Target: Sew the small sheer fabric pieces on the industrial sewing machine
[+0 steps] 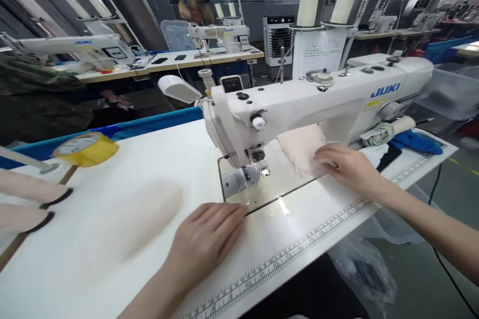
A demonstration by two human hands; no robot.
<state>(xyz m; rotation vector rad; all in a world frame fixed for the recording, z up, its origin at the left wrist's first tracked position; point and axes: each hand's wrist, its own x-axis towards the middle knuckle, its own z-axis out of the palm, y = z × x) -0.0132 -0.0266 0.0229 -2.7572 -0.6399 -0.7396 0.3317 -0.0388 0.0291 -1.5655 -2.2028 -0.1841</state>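
My left hand point(209, 232) lies palm down on the white table, fingers stretched out at the front edge of the sewing machine's bed, with nothing in it. My right hand point(346, 169) is under the arm of the white sewing machine point(292, 109), its fingers pinched at the edge of a pale pink fabric piece point(301, 147). The presser foot and needle plate point(239, 180) stand just beyond my left fingertips, with no cloth under them. Left of that hand, a beige shape point(153, 217) is smeared by motion, so its kind is unclear.
A yellow tape roll point(87, 149) and pale pink pieces with dark edges point(30, 192) lie at the left. Rolled cloth and tape point(387, 130) sit at the machine's right end. A printed ruler point(277, 266) runs along the front edge. Thread cones point(310, 0) stand behind.
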